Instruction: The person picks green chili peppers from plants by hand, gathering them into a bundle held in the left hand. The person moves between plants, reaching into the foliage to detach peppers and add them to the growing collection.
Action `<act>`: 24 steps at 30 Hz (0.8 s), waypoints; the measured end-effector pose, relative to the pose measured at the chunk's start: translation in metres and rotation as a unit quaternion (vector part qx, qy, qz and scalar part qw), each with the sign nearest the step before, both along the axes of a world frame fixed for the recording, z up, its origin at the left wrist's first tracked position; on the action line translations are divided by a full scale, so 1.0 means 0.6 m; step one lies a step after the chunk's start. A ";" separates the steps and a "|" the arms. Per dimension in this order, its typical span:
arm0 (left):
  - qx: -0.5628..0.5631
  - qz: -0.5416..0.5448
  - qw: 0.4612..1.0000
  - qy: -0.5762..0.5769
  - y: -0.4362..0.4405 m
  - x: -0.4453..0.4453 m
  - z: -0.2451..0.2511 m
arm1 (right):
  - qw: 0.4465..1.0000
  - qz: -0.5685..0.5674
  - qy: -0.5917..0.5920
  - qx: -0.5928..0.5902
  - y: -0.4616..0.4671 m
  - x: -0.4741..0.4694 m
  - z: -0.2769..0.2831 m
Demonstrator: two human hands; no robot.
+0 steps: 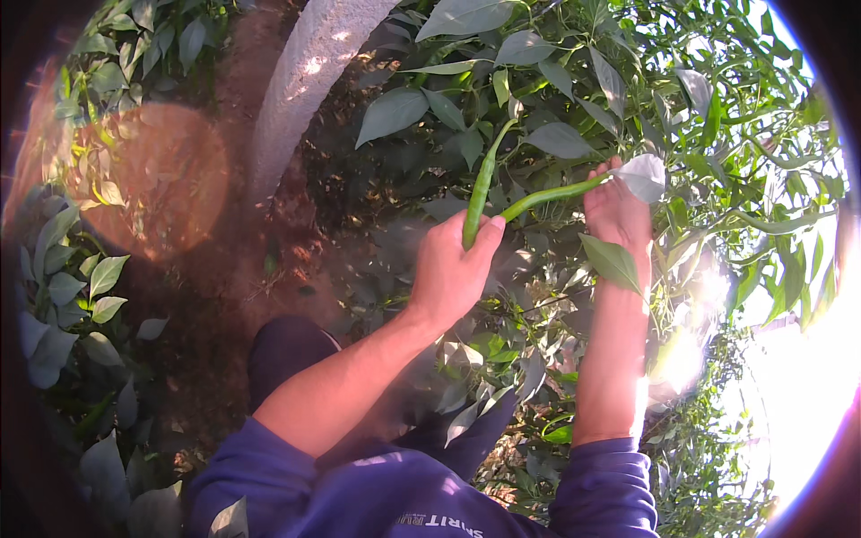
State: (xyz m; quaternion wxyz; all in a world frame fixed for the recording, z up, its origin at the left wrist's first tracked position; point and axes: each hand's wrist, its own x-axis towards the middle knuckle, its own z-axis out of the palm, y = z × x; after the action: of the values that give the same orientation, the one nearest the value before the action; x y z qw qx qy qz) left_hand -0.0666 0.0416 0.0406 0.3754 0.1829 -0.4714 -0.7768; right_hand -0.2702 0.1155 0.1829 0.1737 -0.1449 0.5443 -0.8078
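Two long green chili peppers are in my left hand (454, 265): one pepper (481, 188) stands up out of the fist, the other pepper (555, 195) slants to the right between thumb and fingers. My right hand (620, 208) is raised among the leaves at the right, palm up, near the far tip of the slanting pepper. A pale leaf (642, 177) partly covers its fingers, and a green leaf (609, 262) lies across the wrist. Whether the right fingers hold anything is hidden.
Dense pepper plants (558, 74) fill the top and right, with more peppers (780, 224) hanging at the right. A pale, rough post or pipe (296, 87) rises at upper left beside bare reddish soil (235, 296). Other plants (60, 289) line the left edge. Strong sun glares at lower right.
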 end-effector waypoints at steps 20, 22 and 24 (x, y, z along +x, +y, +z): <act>-0.035 -0.052 0.998 0.030 -0.017 0.015 0.022 | 0.973 0.056 0.188 0.124 -0.100 0.061 -0.040; -0.018 -0.055 0.998 0.038 -0.021 0.012 0.013 | 0.957 -0.119 0.243 0.106 -0.141 -0.008 -0.032; 0.007 -0.044 0.998 0.044 -0.024 0.007 0.006 | 0.853 -0.230 0.331 0.332 -0.185 -0.078 0.001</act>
State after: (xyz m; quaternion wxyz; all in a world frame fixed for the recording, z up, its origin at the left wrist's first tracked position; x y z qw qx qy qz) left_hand -0.0621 0.0275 0.0442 0.3602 0.1307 -0.4567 -0.8028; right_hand -0.3172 0.0043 0.1836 -0.1692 -0.2082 0.8232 -0.5004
